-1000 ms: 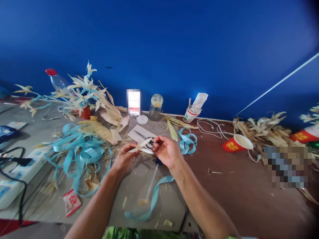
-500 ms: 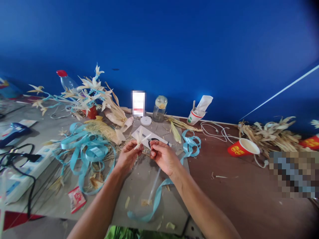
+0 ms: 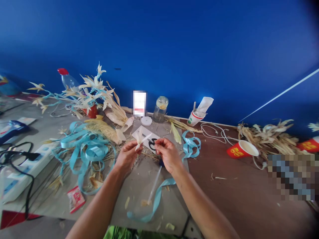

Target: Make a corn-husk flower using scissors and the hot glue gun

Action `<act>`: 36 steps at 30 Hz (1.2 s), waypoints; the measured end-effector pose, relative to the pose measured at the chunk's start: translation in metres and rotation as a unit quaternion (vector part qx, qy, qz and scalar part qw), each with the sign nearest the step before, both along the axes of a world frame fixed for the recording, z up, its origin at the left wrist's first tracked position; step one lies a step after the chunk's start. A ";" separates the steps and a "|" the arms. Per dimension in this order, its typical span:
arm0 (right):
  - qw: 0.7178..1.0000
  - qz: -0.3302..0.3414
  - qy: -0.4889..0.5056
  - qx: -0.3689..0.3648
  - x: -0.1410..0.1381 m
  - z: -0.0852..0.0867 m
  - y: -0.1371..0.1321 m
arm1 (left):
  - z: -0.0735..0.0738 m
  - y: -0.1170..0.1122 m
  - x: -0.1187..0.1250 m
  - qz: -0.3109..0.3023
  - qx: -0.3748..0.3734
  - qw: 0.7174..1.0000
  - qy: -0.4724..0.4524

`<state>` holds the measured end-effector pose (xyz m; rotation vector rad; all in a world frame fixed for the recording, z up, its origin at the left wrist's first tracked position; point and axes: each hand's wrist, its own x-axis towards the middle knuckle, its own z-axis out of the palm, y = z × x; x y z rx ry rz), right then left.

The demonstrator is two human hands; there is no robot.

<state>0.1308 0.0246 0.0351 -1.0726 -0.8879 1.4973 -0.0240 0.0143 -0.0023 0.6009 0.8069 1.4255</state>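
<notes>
Blue wall, pale flower in left grip

The left hand has tipped the husk flower upright; the right hand has drawn back

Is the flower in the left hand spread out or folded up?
Spread out. The flower has pale petals pointing different ways from the left hand.

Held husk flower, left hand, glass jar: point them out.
Held husk flower (image 3: pixel 140 140), head view: its pale petals.
Left hand (image 3: pixel 127 156), head view: back of the hand.
Glass jar (image 3: pixel 159 114), head view: its clear side wall.
</notes>
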 end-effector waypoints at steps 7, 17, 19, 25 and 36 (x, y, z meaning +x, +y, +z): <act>0.997 0.004 -0.076 0.016 0.011 -0.004 0.019 | -0.002 0.003 -0.002 0.013 0.002 1.000 0.004; 0.877 -0.045 -0.454 0.149 0.045 -0.008 0.078 | -0.006 0.005 -0.006 -0.012 0.034 0.999 0.033; 0.843 -0.037 -0.515 0.152 0.051 -0.006 0.086 | -0.006 0.005 -0.007 -0.012 0.038 0.999 0.036; 0.816 -0.006 -0.559 0.145 0.059 -0.012 0.096 | -0.007 0.004 -0.007 -0.011 0.016 0.999 0.039; 0.778 0.052 -0.610 0.140 0.068 -0.010 0.106 | -0.007 0.004 -0.007 -0.009 0.014 0.999 0.034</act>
